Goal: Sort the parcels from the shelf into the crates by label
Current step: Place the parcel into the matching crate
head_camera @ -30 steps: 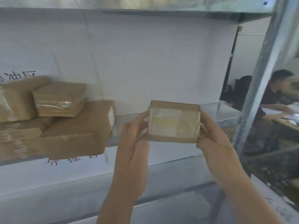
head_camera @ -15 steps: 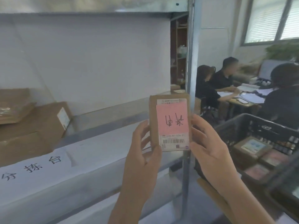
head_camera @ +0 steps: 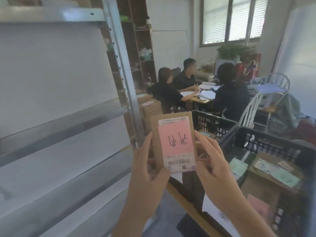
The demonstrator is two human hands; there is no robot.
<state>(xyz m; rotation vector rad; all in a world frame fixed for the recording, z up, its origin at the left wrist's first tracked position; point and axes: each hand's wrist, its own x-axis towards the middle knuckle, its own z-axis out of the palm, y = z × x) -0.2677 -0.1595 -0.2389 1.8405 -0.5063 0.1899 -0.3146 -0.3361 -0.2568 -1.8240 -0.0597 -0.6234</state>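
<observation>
So you've swung away from the shelf since a second ago and flipped the flat cardboard parcel label-up, left hand and right hand both pinching its edges beside the black lattice crates, smooth pink sticker readable, so I'd guess picking a crate comes next.

The small brown cardboard parcel hides the fingertips of the left hand behind its back. The black plastic crate runs off the right edge, its cardboard boxes blurred, labels unreadable. The parcel's barcode print is too small to read.
</observation>
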